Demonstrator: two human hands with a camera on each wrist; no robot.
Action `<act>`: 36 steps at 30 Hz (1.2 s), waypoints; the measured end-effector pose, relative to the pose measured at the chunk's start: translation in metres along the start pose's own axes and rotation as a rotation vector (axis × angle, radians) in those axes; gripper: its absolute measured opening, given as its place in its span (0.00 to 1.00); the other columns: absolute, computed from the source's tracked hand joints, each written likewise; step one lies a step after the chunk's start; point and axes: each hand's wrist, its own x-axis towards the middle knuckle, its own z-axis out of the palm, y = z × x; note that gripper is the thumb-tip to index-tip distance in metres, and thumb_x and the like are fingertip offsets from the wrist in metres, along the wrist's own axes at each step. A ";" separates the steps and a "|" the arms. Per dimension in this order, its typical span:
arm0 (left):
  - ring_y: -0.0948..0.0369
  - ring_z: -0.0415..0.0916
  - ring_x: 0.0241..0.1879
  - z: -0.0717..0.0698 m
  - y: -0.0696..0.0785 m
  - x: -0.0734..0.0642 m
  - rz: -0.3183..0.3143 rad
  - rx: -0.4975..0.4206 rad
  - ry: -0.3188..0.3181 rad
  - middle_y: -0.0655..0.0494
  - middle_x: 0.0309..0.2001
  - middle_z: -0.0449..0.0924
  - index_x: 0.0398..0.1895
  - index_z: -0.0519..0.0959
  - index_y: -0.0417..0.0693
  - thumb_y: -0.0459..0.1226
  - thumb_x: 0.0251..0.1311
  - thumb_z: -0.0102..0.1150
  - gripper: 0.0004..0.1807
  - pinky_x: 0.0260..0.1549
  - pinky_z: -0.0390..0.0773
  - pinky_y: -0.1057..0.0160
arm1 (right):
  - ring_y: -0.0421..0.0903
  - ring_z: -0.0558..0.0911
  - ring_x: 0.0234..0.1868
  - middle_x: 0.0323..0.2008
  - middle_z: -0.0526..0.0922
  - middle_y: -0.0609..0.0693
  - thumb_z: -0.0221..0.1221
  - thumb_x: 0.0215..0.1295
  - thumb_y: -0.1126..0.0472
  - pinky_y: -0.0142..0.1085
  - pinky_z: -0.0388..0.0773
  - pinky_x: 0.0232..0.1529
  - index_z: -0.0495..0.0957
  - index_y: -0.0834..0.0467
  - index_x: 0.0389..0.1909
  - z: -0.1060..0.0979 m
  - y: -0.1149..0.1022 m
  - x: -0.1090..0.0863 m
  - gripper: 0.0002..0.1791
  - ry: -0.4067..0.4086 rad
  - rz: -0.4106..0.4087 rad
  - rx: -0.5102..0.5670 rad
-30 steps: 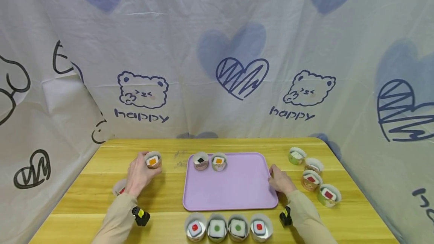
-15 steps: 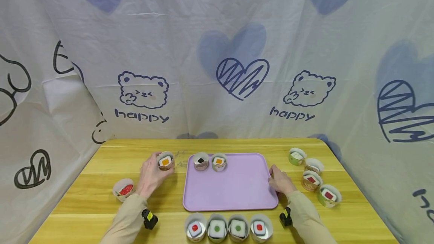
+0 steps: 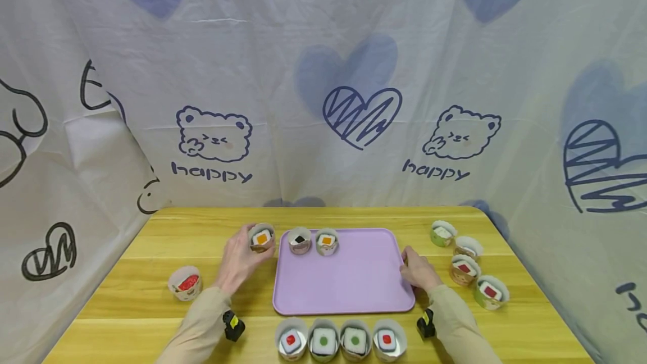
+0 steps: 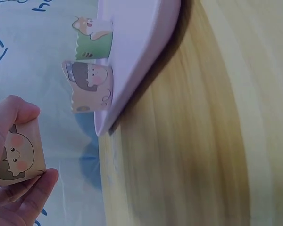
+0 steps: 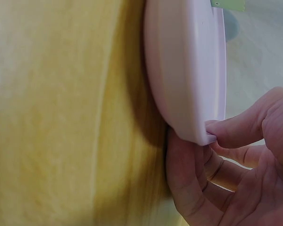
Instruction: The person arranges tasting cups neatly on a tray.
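Note:
My left hand (image 3: 240, 259) grips a paper cake cup (image 3: 262, 238) that holds a white square piece with an orange top. In the left wrist view the cup (image 4: 23, 153), printed with a cartoon face, is between thumb and fingers, off the table. It is just left of the pink tray (image 3: 343, 282). On the tray's back left stand two cups: one with a black-topped piece (image 3: 299, 240), one with an orange-topped piece (image 3: 326, 241). My right hand (image 3: 419, 268) pinches the tray's right rim (image 5: 205, 134) between thumb and fingers.
A cup with red filling (image 3: 185, 283) stands at the left. Several cups stand at the right, among them a green one (image 3: 491, 292). A row of several cups, one with a green-dotted piece (image 3: 323, 341), lines the front. A printed cloth (image 3: 303, 145) hangs behind the table.
My left hand has carried the orange-topped cup rightward, close to the tray's left edge, uncovering the red-filled cup. My right hand and the tray have stayed put.

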 end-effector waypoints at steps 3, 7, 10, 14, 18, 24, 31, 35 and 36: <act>0.41 0.82 0.49 0.002 0.005 0.001 0.006 -0.011 -0.008 0.32 0.52 0.81 0.61 0.69 0.32 0.39 0.49 0.75 0.38 0.49 0.83 0.46 | 0.51 0.76 0.29 0.29 0.76 0.57 0.53 0.65 0.67 0.38 0.71 0.28 0.68 0.63 0.43 0.000 0.000 0.000 0.08 -0.001 -0.001 -0.001; 0.41 0.82 0.49 0.004 0.011 0.003 0.025 -0.026 -0.019 0.31 0.53 0.81 0.62 0.68 0.32 0.39 0.49 0.75 0.39 0.49 0.84 0.46 | 0.51 0.76 0.29 0.29 0.76 0.57 0.53 0.65 0.67 0.38 0.71 0.28 0.68 0.63 0.43 0.000 0.000 0.000 0.08 -0.002 -0.002 0.004; 0.41 0.82 0.49 0.006 0.014 0.004 0.040 -0.033 -0.024 0.32 0.53 0.81 0.62 0.69 0.32 0.38 0.49 0.75 0.38 0.49 0.83 0.46 | 0.51 0.76 0.30 0.29 0.76 0.57 0.53 0.65 0.67 0.38 0.71 0.28 0.68 0.63 0.43 0.000 0.000 0.000 0.08 -0.003 0.000 0.003; 0.42 0.82 0.49 0.010 0.018 0.006 0.062 -0.036 -0.025 0.33 0.52 0.82 0.61 0.69 0.33 0.38 0.49 0.75 0.38 0.49 0.84 0.47 | 0.51 0.76 0.30 0.29 0.76 0.57 0.53 0.65 0.67 0.38 0.71 0.29 0.68 0.63 0.43 0.000 0.000 0.000 0.08 0.000 -0.002 -0.003; 0.41 0.83 0.49 0.014 0.023 0.007 0.101 -0.042 -0.030 0.33 0.51 0.82 0.60 0.70 0.33 0.36 0.48 0.76 0.36 0.49 0.84 0.46 | 0.51 0.75 0.29 0.29 0.76 0.57 0.53 0.65 0.67 0.38 0.71 0.29 0.68 0.63 0.43 0.000 0.000 0.001 0.08 -0.001 0.001 -0.003; 0.42 0.83 0.51 0.020 0.033 0.009 0.117 -0.044 -0.064 0.34 0.53 0.82 0.59 0.72 0.35 0.37 0.49 0.76 0.34 0.52 0.83 0.46 | 0.51 0.75 0.30 0.29 0.75 0.56 0.53 0.65 0.67 0.38 0.70 0.29 0.68 0.63 0.42 0.000 0.000 0.000 0.08 0.001 -0.001 -0.006; 0.46 0.82 0.50 0.027 0.047 0.011 0.117 -0.064 -0.114 0.38 0.54 0.82 0.59 0.74 0.40 0.41 0.49 0.77 0.34 0.53 0.82 0.47 | 0.51 0.75 0.30 0.29 0.76 0.57 0.53 0.65 0.67 0.38 0.71 0.30 0.68 0.62 0.43 0.000 -0.001 0.000 0.07 0.001 0.005 -0.005; 0.46 0.82 0.49 0.033 0.053 0.012 0.147 -0.036 -0.125 0.38 0.52 0.83 0.60 0.72 0.36 0.40 0.50 0.76 0.36 0.53 0.81 0.47 | 0.51 0.75 0.30 0.29 0.75 0.56 0.52 0.66 0.67 0.38 0.70 0.29 0.68 0.62 0.43 0.001 -0.001 0.000 0.07 -0.003 0.012 -0.002; 0.45 0.82 0.50 0.035 0.054 0.012 0.153 -0.033 -0.128 0.38 0.52 0.83 0.61 0.71 0.34 0.40 0.51 0.76 0.36 0.53 0.81 0.46 | 0.50 0.75 0.29 0.29 0.75 0.56 0.52 0.66 0.67 0.38 0.70 0.29 0.67 0.62 0.43 0.001 -0.001 0.000 0.07 -0.004 0.013 -0.003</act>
